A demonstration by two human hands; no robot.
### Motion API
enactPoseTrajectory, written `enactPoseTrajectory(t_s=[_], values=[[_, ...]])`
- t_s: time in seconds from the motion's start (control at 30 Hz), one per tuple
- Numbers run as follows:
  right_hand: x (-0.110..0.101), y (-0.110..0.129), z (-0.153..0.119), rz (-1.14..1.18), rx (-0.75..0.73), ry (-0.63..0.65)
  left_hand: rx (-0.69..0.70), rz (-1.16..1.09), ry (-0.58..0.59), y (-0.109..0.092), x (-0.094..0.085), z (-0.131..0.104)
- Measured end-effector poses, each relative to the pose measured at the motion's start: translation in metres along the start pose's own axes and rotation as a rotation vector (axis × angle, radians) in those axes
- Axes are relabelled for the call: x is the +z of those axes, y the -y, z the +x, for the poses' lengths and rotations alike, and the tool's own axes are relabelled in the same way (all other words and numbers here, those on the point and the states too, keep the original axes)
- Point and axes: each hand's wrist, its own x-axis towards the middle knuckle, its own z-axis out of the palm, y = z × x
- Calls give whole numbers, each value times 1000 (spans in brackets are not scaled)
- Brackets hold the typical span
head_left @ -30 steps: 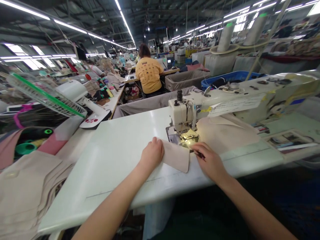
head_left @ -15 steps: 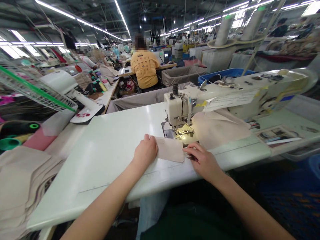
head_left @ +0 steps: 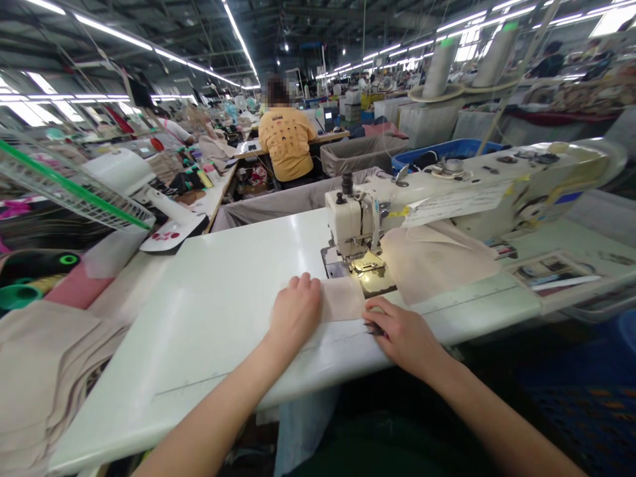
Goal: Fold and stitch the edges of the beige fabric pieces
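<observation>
A small beige fabric piece [head_left: 342, 299] lies on the pale sewing table, just in front of the sewing machine's [head_left: 350, 222] lit needle plate. My left hand [head_left: 297, 310] is closed over its left end, fingers bent and pressed down. At the right edge of the piece, the thumb and index finger of my right hand [head_left: 400, 331] touch the cloth. A small dark pointed tool [head_left: 373, 328] pokes out from under the curled fingers of that hand; its exact kind is hidden. Right of the needle, a larger beige fabric panel [head_left: 440, 262] lies under the machine arm.
Stacked beige fabric pieces [head_left: 44, 371] lie at the left, near thread spools [head_left: 22, 295] and a white desk fan [head_left: 149, 192]. A parts tray [head_left: 551, 268] is set into the table at right. A person in a yellow shirt [head_left: 285, 142] sits ahead.
My left hand has slid right over the fabric piece, covering more of it. The piece lies straighter now, and my right hand is slightly lower at its edge.
</observation>
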Motion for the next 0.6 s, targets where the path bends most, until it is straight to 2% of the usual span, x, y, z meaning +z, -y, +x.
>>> enactPoseTrajectory(t_s=[0.07,0.1,0.13,0.27,0.4,0.6], values=[[1,0,-1,-35,-22,-1,279,-77,-95,-13,5,1],[2,1,-1,-49,-28,-1,384,-119,-134,-20,9,2],[3,1,-1,-58,-31,2,430,-153,-160,-26,14,4],[4,0,4,-59,-15,7,374,-211,-178,-36,27,18],[2,-4,14,-32,9,-2,333,-222,-178,-32,27,27],[2,-8,22,5,6,-8,294,-259,-183,-32,26,29]])
